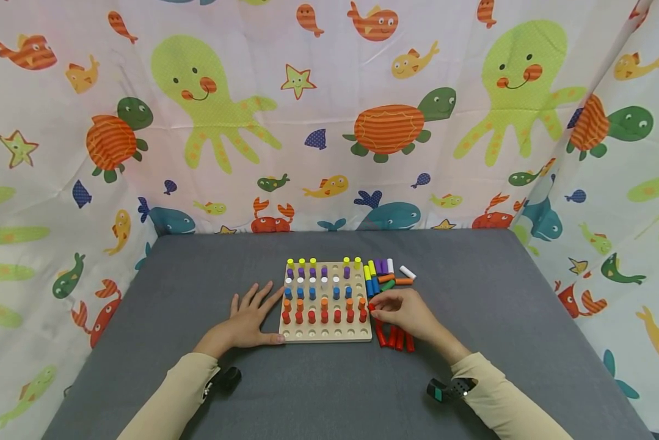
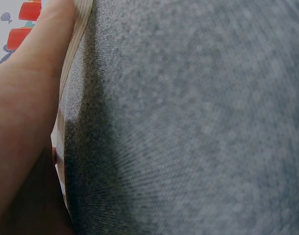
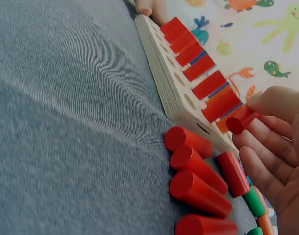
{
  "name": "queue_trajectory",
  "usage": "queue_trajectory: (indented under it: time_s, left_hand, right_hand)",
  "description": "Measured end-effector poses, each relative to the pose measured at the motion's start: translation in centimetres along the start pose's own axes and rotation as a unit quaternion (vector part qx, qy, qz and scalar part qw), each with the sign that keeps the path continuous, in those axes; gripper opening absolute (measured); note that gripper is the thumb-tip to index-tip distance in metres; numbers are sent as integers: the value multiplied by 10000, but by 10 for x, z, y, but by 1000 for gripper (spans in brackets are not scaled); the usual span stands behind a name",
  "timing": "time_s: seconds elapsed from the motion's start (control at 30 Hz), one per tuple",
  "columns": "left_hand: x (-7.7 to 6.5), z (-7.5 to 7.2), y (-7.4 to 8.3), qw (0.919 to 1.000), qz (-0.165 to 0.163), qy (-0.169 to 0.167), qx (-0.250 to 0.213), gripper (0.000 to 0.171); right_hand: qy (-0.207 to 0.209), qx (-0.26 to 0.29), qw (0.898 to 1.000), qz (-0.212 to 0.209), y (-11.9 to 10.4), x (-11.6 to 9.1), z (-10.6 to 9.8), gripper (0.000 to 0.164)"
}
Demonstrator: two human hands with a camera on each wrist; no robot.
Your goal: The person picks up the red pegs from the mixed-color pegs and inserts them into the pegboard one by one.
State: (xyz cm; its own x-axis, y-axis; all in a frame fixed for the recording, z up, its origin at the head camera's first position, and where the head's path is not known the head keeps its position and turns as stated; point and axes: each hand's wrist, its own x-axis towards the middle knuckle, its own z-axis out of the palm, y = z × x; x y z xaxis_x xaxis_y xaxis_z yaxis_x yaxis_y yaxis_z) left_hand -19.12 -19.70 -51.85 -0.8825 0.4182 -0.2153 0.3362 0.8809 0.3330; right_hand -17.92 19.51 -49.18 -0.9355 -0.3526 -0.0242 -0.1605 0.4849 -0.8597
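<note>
Pale beige sleeves (image 1: 167, 397) come nearest to the head camera, and both reach over a grey surface (image 1: 318, 397). Between the hands sits a wooden board (image 1: 329, 338) with many round holes. In these holes stand coloured pegs (image 1: 324, 317) in rows: counting from the near side, red, orange, blue, white, purple and yellow. Seven red ones make a full line; behind them some holes are bare, and so is the row nearest to the person.

The left hand (image 1: 247, 321) has its fingers spread wide, with the thumb touching the near left corner of the board. The right hand (image 1: 408, 313) has a narrow grip, pinching one red peg (image 3: 241, 119). This peg is a smooth cylinder with a flat round end, held tilted just beside the board's right edge. Near this hand, loose red pegs (image 1: 399, 340) lie on the surface, and a mixed-colour group (image 1: 375, 286) lies farther back.
</note>
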Motion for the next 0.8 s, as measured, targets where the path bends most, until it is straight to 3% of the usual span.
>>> queue_trajectory:
  time_s: [0.4,0.8]
  left_hand:
    - [-1,-1,0,10000,28,4,0,111]
    - [-1,1,0,9999,70,93,-53,111]
  right_hand:
    - [167,496,9981,-329,-10,-2,14,26]
    - [-117,714,9952,-664,-19,-4,36,25]
